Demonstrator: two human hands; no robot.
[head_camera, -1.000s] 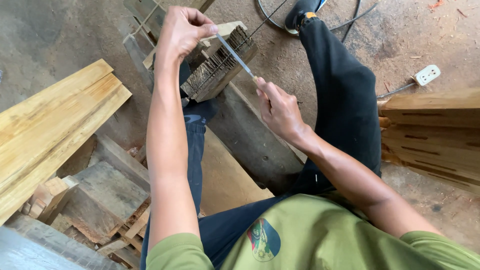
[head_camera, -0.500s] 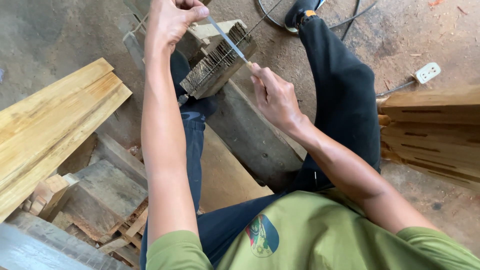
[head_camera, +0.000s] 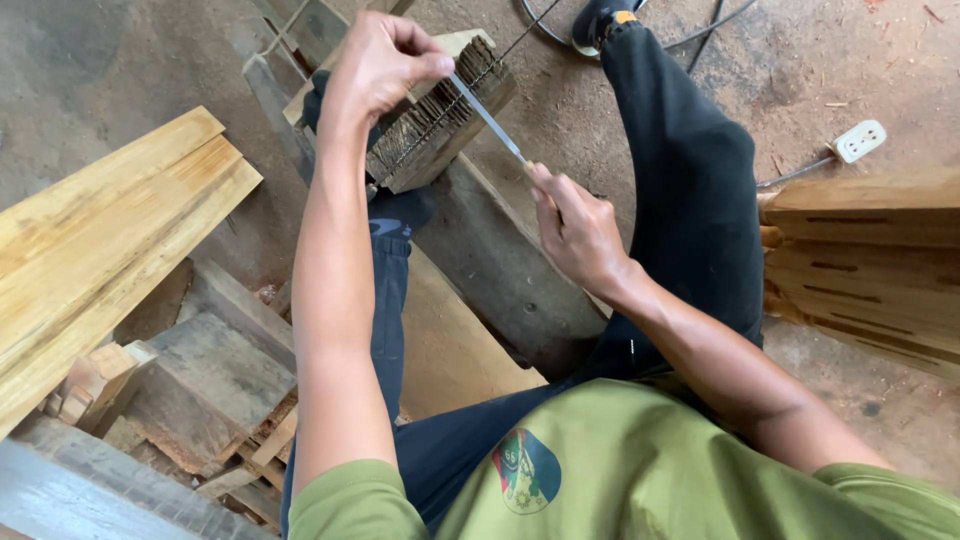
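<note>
— Sitting where, exactly?
— On a beam (head_camera: 500, 260) over a dusty concrete floor (head_camera: 120, 70), planks (head_camera: 110, 240) alongside.
— And the file (head_camera: 487, 117)?
— Left hand (head_camera: 378, 62) pinches its tip, right hand (head_camera: 575, 228) is closed around its handle; it lies across the slotted block (head_camera: 440, 125).

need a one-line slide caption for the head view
Seated person draws a flat metal file across a slotted wood block, left hand at its tip, right hand at its handle.

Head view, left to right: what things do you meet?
Pale planks → left hand → metal file → right hand → white socket
</note>
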